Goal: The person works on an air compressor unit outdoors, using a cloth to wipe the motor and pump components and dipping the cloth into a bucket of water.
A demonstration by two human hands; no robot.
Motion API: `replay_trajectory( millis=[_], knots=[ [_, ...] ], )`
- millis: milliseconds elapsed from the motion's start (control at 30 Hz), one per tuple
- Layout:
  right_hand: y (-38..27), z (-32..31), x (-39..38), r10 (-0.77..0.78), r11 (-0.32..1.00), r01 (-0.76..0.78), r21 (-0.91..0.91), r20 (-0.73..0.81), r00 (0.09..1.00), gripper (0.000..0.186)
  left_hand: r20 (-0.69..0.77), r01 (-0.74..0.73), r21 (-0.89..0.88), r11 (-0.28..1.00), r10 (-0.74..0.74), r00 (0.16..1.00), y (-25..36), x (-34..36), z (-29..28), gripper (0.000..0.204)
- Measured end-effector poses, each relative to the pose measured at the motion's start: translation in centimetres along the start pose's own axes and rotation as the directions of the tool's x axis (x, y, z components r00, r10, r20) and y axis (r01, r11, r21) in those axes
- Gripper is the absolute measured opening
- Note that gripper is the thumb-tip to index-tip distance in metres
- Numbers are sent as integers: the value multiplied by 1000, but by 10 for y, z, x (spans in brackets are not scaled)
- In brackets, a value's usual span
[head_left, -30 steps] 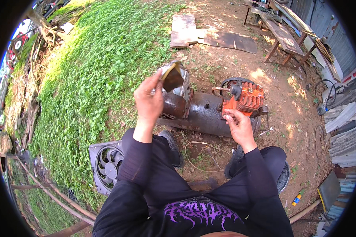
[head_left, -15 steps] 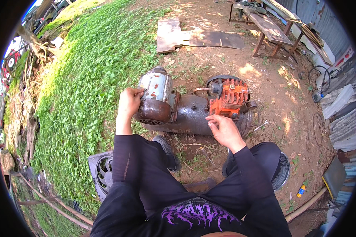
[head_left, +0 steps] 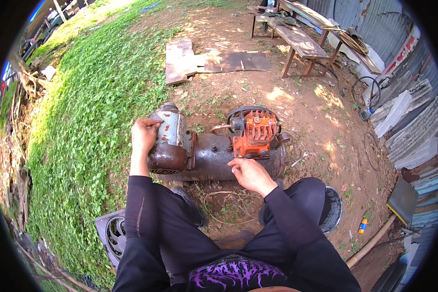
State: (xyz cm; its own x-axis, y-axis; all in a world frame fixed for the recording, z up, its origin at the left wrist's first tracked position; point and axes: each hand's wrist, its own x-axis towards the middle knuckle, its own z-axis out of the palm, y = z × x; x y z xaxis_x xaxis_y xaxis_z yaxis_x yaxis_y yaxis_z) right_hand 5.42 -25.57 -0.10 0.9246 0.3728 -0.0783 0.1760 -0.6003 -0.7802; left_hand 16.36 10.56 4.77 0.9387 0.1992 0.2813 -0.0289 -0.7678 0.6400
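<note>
A paint-worn grey electric motor (head_left: 174,127) with a rusty brown end cover (head_left: 168,158) sits on the left of a dark, grimy air tank (head_left: 211,165). My left hand (head_left: 145,137) is at the motor's left side, thumb and fingers pinched together against its casing. Whatever may be between those fingertips is too small to name. On the tank's right stands an orange finned compressor pump (head_left: 257,130), with a dark pulley wheel (head_left: 236,113) behind it. My right hand (head_left: 254,175) hovers over the tank just below the pump's base, its fingers loosely bent, thumb and forefinger apart, nothing visible in them.
A wrench (head_left: 299,159) lies on the dirt right of the tank. By my right knee is a round dark tub (head_left: 332,209); a fan in a square frame (head_left: 113,236) lies left. Thin cable (head_left: 228,193) loops between my feet. Boards (head_left: 180,61) and a wooden bench (head_left: 304,44) are farther off.
The whole view has shifted, so the compressor appears farther left and lower. Both hands stay at nearly the same spots beside the motor and below the pump.
</note>
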Motion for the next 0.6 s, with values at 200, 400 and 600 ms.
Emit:
replay_trajectory(
  millis=[200,400,600],
  knots=[
    [7,3,-1,-30,997,30,-68,-6,1000,26,235,-156,17,988,147,961,38,-34,13,21],
    [3,0,-1,-46,996,45,-72,-10,999,26,161,87,-21,996,-83,983,-3,-8,-3,31],
    [6,1,-4,-46,996,45,-78,-17,999,26,211,137,-39,990,-126,969,14,3,9,25]
  ],
)
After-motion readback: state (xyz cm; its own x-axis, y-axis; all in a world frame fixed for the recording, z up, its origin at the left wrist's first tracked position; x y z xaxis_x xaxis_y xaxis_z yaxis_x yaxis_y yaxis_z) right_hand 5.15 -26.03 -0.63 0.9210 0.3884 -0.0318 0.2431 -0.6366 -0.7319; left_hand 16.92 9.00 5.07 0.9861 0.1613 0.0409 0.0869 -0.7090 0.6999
